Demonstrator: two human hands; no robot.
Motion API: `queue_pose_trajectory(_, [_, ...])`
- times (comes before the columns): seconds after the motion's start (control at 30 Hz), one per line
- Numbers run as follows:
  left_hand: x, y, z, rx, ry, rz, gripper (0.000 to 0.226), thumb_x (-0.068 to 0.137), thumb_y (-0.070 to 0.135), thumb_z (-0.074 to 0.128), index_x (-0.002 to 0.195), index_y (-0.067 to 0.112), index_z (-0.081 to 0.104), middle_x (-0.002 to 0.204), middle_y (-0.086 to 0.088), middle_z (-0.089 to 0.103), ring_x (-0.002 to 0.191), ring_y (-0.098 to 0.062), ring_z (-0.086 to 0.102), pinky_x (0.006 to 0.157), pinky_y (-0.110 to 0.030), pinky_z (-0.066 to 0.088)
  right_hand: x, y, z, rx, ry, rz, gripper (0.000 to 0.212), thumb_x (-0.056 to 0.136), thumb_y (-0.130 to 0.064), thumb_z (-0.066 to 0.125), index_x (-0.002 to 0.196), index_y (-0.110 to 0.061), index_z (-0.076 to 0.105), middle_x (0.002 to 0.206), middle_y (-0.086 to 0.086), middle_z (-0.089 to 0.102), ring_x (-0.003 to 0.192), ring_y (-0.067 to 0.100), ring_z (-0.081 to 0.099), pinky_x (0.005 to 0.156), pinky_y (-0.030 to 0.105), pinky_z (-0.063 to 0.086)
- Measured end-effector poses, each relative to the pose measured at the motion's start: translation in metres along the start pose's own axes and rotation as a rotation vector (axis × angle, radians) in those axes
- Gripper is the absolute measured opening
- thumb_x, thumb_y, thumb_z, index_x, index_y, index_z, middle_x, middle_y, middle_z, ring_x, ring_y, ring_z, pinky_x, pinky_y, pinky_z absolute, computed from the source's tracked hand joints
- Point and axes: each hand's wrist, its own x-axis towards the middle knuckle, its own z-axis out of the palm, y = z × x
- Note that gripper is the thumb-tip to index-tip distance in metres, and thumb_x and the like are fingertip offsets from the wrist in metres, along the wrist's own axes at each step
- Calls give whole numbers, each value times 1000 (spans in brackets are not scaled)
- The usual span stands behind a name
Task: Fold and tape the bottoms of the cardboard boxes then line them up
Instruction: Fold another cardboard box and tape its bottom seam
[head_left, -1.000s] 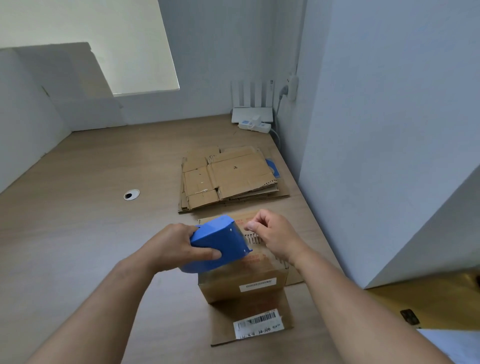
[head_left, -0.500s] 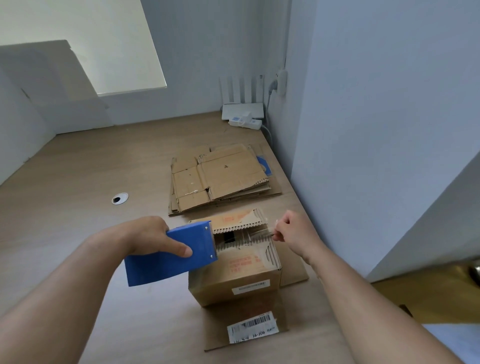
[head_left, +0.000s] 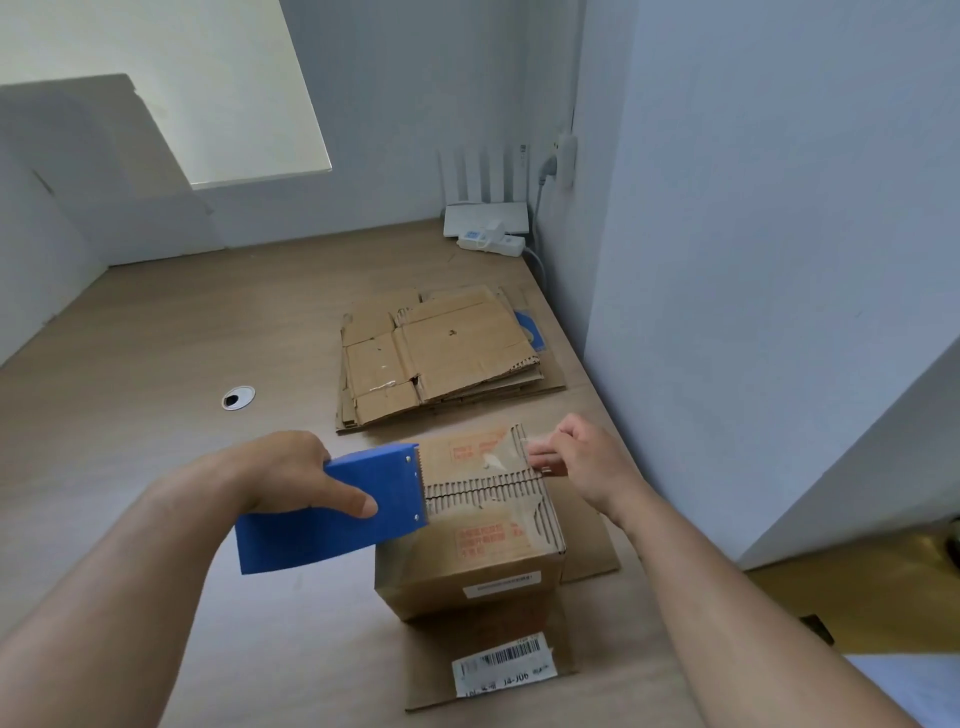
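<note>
One box (head_left: 467, 551) lower centre, flaps folded, taping underway: left hand (head_left: 291, 478) grips blue dispenser (head_left: 332, 514), right hand (head_left: 576, 457) pinches tape (head_left: 501, 457) at its right edge. Flat stack (head_left: 441, 358) above not yet done; no line-up.

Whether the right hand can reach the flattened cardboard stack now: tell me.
Probably, once freed: the right hand pinches tape on the box, but nothing lies between it and the stack.

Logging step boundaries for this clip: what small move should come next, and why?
Probably press the clear tape down over the right edge of the box. The right hand pinches its end there, the left hand holds the blue dispenser at the opposite edge, and the strip spans the flap seam.
</note>
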Motion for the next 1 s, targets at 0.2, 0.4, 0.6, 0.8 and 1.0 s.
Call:
queue_pose_trajectory(0.2, [13, 16, -15, 53, -5, -55, 52, 68, 65, 70, 92, 20, 63, 91, 2, 63, 85, -15, 59, 72, -29, 41, -6, 9, 2, 0, 35, -12, 17, 96, -18, 47, 84, -7, 50, 99, -1, 71, 94, 12, 67, 85, 37, 55])
queue_pose_trajectory(0.4, [28, 27, -24, 165, -183, -108, 62, 58, 72, 72, 98, 26, 61, 101, 4, 64, 94, -17, 62, 88, -33, 47, -22, 19, 1, 444, 92, 109, 14, 94, -8, 52, 80, -3, 54, 82, 18, 71, 71, 25, 69, 74, 34, 57])
queue_pose_trajectory(0.6, [32, 29, -25, 193, -230, -96, 72, 46, 75, 72, 98, 26, 60, 101, 3, 65, 94, -17, 63, 88, -33, 47, -25, 23, 5, 386, 149, 206, 13, 93, -10, 53, 81, -6, 54, 63, 5, 58, 49, 12, 49, 53, 23, 45])
queue_pose_trajectory(0.8, [33, 32, -23, 214, -238, -72, 59, 61, 70, 72, 97, 25, 59, 101, 3, 64, 94, -18, 62, 91, -35, 48, -25, 28, 5, 65, 170, 203, 16, 95, -12, 50, 80, -9, 53, 74, 6, 60, 60, 15, 54, 68, 32, 55])
queue_pose_trajectory(1.0, [33, 35, -22, 214, -254, -62, 55, 64, 68, 70, 96, 25, 59, 101, 3, 63, 95, -18, 62, 92, -35, 48, -15, 39, 8, -97, 183, 127, 19, 97, -19, 50, 78, -15, 49, 83, 5, 61, 75, 18, 58, 79, 39, 56])
